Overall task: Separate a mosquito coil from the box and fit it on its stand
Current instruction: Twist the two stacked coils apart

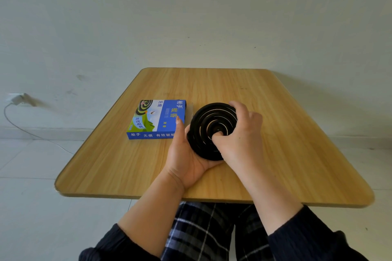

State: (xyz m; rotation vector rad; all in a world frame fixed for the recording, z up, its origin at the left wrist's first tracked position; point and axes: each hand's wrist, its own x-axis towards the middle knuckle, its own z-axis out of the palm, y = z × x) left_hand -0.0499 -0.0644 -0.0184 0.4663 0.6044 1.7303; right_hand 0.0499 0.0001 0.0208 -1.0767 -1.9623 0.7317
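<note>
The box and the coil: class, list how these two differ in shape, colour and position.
The box is rectangular; the coil is a round spiral. The box is blue with printed pictures and text; the coil is plain black. The box lies flat on the table, untouched; the coil is held between the left hand and right hand. Both are flat.

1. Head view, the only one: worn camera, facing forward and down from above the person's lap.
2. Range: close; the right hand sits near frame centre, wooden table under it, white wall beyond it.
3. Wide-angle; table edges bow outward.
</note>
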